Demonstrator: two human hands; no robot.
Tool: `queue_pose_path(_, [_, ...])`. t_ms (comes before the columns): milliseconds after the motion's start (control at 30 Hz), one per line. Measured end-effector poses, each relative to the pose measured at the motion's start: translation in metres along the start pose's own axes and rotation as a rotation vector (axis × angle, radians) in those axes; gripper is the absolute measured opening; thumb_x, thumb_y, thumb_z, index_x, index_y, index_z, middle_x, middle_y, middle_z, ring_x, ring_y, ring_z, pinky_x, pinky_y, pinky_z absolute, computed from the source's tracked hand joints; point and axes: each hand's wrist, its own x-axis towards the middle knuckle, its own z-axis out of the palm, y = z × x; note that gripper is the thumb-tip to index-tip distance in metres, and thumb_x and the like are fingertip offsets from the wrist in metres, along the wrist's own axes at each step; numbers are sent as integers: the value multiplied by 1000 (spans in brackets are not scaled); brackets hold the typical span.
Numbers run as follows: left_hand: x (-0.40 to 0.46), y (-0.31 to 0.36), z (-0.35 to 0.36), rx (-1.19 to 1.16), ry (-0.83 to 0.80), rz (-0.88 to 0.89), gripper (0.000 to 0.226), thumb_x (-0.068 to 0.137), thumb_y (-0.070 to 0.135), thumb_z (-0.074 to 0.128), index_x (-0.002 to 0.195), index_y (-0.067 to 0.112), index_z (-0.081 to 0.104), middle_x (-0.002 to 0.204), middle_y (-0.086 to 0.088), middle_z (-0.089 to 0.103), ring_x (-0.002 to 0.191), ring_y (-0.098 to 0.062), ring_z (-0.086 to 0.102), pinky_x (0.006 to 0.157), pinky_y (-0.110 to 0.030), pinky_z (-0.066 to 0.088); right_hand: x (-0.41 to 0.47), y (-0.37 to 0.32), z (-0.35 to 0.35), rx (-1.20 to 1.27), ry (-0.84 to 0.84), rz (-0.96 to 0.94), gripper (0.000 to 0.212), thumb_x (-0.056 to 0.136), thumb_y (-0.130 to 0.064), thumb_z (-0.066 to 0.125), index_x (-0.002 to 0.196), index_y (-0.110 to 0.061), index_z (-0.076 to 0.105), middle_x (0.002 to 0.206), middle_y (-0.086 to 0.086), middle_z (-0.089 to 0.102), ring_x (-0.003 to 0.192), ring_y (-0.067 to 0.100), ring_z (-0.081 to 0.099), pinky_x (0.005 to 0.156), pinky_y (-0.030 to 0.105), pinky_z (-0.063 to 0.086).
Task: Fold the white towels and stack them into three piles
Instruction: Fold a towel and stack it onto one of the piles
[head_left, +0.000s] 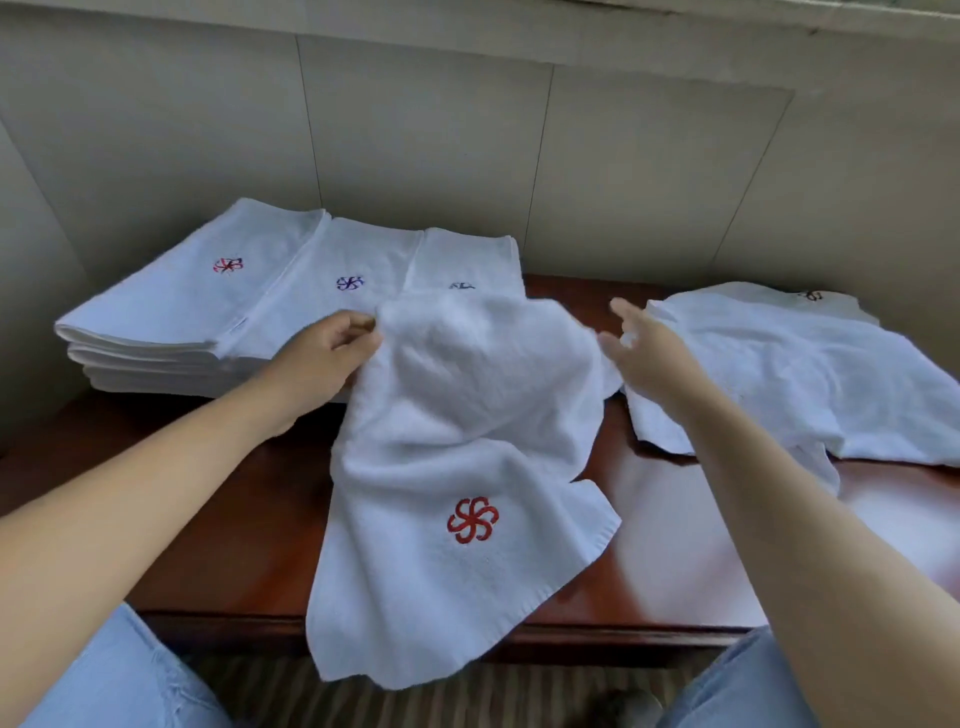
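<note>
**Towel held at one corner, three piles at rear left**

The left hand pinched the upper left corner of a white towel, thumb and fingers curled round the cloth. The towel was raised at that corner and draped down over the front edge of the dark wooden table; a red flower emblem showed on its lower part. The right hand was at the towel's upper right edge with its fingers spread and fairly straight; the hand was blurred, and no grip on the cloth could be made out. Three piles of folded towels stood side by side at the rear left of the table, against the wall, touching one another. A loose heap of unfolded towels lay at the right of the table. Blue jeans showed at the bottom corners.
</note>
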Motion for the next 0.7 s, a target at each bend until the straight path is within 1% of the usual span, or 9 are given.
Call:
queue_pose_path(67, [-3,-4,-2,-5,-60,-32,19,104,29,57,115,33,71,108,12,76,100,-10,73,86,-31,58,-4,10,5,-84,-80,59,34,96,-33,58,120,-11,70,119,10,73,110,31,67,96,45,52])
queue_pose_path(133, [-5,-4,-7,-1,-38,-59,20,106,25,54,109,30,73,103,9,77,94,-10,75,78,-29,60,-7,22,6,-76,-212,225,33,94,-33,58,96,-4,74,86,11,78,83,29,74,85,41,59])
queue_pose_path(200, [-7,-6,-12,92,-10,-95,14,103,25,59,102,27,72,96,4,77,88,-14,75,75,-30,59,-15,32,12,-44,-441,399,37,96,-37,62,97,-2,74,77,7,78,70,21,75,80,34,61])
queue_pose_path(267, [-10,-11,-13,339,-69,-112,6,96,33,68,97,28,72,92,5,75,87,-16,73,80,-35,59,-23,41,23,-86,-584,462,40,93,-44,67,99,-5,71,75,4,78,69,16,76,82,33,61])
queue_pose_path(367, [-13,-17,-6,666,-167,-119,20,89,48,72,97,30,73,96,11,72,91,-10,67,88,-38,56,-27,42,40,-181,-539,371,41,86,-46,72,94,-7,70,69,0,77,65,14,76,68,28,63])
queue_pose_path(467, [-13,-20,0,533,-203,-143,22,88,44,73,107,33,72,101,17,72,96,-5,66,85,-29,54,-31,32,54,-160,-496,356,32,80,-37,79,90,-7,70,71,1,76,61,15,73,58,26,60])
queue_pose_path(567, [-9,-22,0,258,-265,-308,19,89,32,77,104,20,77,94,8,78,95,-12,72,82,-26,55,-36,25,58,-119,-499,375,19,86,-24,76,85,-7,67,74,4,70,58,15,64,54,24,56])
queue_pose_path(633, [-9,-18,-5,173,-328,-359,20,91,26,75,107,15,77,102,2,79,100,-18,73,93,-34,56,-34,22,50,-42,-495,395,13,87,-19,72,90,-6,67,82,5,69,69,18,65,67,29,61])
queue_pose_path(700, [-10,-9,-14,27,-320,-339,24,91,23,73,115,18,73,110,0,77,105,-21,73,93,-37,56,-30,21,30,99,-435,410,7,83,-15,68,87,-10,66,81,6,64,74,23,62,79,37,59])
